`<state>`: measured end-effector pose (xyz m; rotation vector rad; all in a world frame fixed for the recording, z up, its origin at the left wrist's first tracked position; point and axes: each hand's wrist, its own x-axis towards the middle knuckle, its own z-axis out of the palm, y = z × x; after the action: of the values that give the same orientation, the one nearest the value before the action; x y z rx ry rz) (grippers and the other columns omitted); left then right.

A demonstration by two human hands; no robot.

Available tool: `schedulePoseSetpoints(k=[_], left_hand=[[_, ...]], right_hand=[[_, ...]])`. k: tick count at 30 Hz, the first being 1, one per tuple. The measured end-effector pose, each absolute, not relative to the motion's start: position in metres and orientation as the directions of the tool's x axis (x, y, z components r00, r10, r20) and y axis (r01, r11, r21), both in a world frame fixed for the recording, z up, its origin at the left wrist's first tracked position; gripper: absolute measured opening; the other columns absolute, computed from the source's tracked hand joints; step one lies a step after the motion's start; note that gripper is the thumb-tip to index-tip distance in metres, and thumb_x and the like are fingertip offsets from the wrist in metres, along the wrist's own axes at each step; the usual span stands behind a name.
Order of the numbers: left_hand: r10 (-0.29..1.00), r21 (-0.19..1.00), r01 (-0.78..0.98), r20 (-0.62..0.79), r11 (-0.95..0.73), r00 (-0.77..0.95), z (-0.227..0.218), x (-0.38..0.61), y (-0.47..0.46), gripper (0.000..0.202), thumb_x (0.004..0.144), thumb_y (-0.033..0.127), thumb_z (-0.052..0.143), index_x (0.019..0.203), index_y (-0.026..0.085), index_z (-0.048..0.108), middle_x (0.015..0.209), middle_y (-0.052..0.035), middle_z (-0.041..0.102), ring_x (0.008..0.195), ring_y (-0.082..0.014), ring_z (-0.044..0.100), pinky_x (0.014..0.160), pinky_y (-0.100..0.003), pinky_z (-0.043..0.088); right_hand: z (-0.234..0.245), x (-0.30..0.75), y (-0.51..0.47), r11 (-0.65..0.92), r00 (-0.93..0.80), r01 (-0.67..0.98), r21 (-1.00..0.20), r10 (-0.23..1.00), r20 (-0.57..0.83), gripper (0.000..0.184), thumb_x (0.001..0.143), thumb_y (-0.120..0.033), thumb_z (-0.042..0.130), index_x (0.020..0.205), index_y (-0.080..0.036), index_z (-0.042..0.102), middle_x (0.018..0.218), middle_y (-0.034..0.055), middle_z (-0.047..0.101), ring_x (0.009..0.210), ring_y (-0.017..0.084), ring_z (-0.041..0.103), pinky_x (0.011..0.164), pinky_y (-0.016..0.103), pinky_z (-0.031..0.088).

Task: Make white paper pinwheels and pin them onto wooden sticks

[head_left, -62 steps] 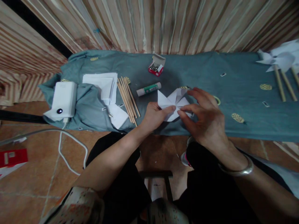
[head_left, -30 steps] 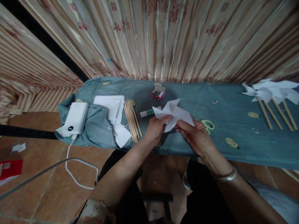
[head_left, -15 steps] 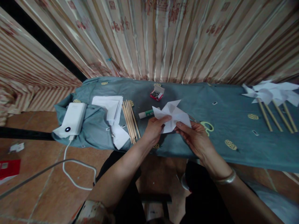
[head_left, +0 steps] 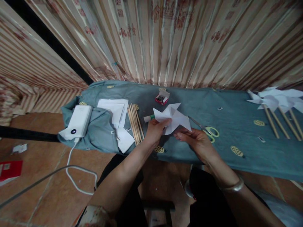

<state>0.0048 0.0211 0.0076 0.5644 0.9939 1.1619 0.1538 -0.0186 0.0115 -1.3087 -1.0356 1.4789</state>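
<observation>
A white paper pinwheel (head_left: pixel 176 118) with pointed blades is held over the table. My left hand (head_left: pixel 156 129) pinches it from the left, thumb pressed on its middle and the other fingers hidden beneath. My right hand (head_left: pixel 195 140) is at the pinwheel's lower right edge, its thumb and fingers drawn together there; the fingertips are partly hidden by the paper. Behind the left hand lies a glue stick (head_left: pixel 148 118), partly covered. Scissors with light green handles (head_left: pixel 211 132) rest just right of my right hand.
A small open box of metal pins (head_left: pixel 162 97) stands behind the pinwheel. Wooden sticks (head_left: pixel 134 123), white paper sheets (head_left: pixel 123 111) and a white power bank (head_left: pixel 80 121) with a cable are at left. Several pinwheels on sticks (head_left: pixel 272 99) lie at far right. A curtain (head_left: pixel 165 47) hangs behind the table.
My right thumb has slid off the pinwheel's face to below its lower edge. More of the scissors shows. The view has shifted slightly.
</observation>
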Motion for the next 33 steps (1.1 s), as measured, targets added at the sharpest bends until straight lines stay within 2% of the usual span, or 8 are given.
schedulePoseSetpoints(k=[4,7,13,16,20,24,27,33], left_hand=[[0.956,0.865,-0.424,-0.293,0.266,0.003,0.013,-0.012,0.026,0.019,0.057,0.029,0.079,0.066,0.014,0.071,0.067,-0.0024,0.070,0.058,-0.0117,0.060,0.058,-0.024,0.043],[0.972,0.897,-0.403,-0.227,0.183,-0.064,0.017,-0.029,0.033,0.016,0.058,0.028,0.079,0.063,0.015,0.072,0.065,-0.0012,0.070,0.057,-0.0109,0.060,0.060,-0.023,0.044],[0.964,0.922,-0.388,-0.108,0.006,-0.242,0.027,-0.066,0.047,0.013,0.059,0.026,0.079,0.065,0.017,0.072,0.063,0.0014,0.070,0.059,-0.0118,0.063,0.063,-0.024,0.047],[0.951,0.924,-0.381,-0.089,-0.033,-0.296,0.032,-0.078,0.050,0.013,0.059,0.025,0.077,0.067,0.017,0.071,0.063,0.0015,0.070,0.058,-0.0125,0.063,0.061,-0.024,0.047],[0.945,0.901,-0.429,-0.091,-0.056,-0.314,0.035,-0.086,0.051,0.012,0.060,0.024,0.076,0.064,0.016,0.068,0.056,0.0017,0.065,0.053,-0.0119,0.061,0.056,-0.023,0.046],[0.946,0.888,-0.454,-0.080,-0.075,-0.313,0.036,-0.087,0.052,0.015,0.060,0.024,0.076,0.060,0.014,0.065,0.054,0.0014,0.063,0.048,-0.0097,0.056,0.053,-0.021,0.044],[0.945,0.884,-0.462,-0.096,-0.064,-0.314,0.036,-0.087,0.052,0.019,0.059,0.026,0.076,0.058,0.013,0.062,0.053,0.0014,0.061,0.046,-0.0095,0.054,0.051,-0.022,0.043],[0.938,0.896,-0.441,-0.099,-0.062,-0.333,0.035,-0.091,0.050,0.024,0.059,0.027,0.077,0.053,0.014,0.057,0.050,0.0027,0.057,0.045,-0.0092,0.051,0.048,-0.022,0.039]], right_hand=[[0.006,0.166,-0.016,-0.164,0.006,0.182,-0.970,0.986,-0.166,0.028,0.065,-0.048,0.078,0.076,-0.022,0.076,0.070,0.0017,0.073,0.062,0.016,0.061,0.058,0.029,0.048],[-0.001,0.173,-0.014,-0.047,0.056,0.350,-0.935,0.998,-0.030,0.026,0.072,-0.046,0.072,0.080,-0.022,0.076,0.076,0.0027,0.074,0.067,0.019,0.065,0.065,0.033,0.051],[-0.011,0.171,-0.011,0.080,0.067,0.520,-0.851,0.989,0.133,0.019,0.081,-0.038,0.064,0.086,-0.023,0.073,0.082,0.0031,0.075,0.076,0.021,0.069,0.076,0.041,0.055],[-0.012,0.162,-0.004,0.166,0.038,0.565,-0.808,0.973,0.227,0.015,0.082,-0.034,0.062,0.084,-0.022,0.072,0.094,0.0058,0.075,0.090,0.023,0.070,0.089,0.044,0.052],[-0.003,0.146,0.023,0.288,-0.041,0.661,-0.692,0.936,0.350,0.015,0.084,-0.030,0.059,0.085,-0.021,0.071,0.117,0.0102,0.069,0.108,0.024,0.065,0.099,0.045,0.047],[0.011,0.129,0.076,0.402,-0.158,0.769,-0.497,0.873,0.462,0.019,0.083,-0.024,0.056,0.091,-0.019,0.073,0.133,0.0118,0.059,0.122,0.028,0.055,0.104,0.049,0.042],[0.013,0.116,0.119,0.401,-0.209,0.825,-0.398,0.871,0.445,0.020,0.080,-0.018,0.056,0.089,-0.017,0.074,0.136,0.0121,0.056,0.131,0.030,0.046,0.111,0.050,0.035],[-0.002,0.094,0.158,0.211,-0.137,0.915,-0.344,0.964,0.227,0.014,0.077,-0.018,0.060,0.080,-0.014,0.073,0.134,0.0176,0.055,0.135,0.035,0.039,0.106,0.052,0.039]])
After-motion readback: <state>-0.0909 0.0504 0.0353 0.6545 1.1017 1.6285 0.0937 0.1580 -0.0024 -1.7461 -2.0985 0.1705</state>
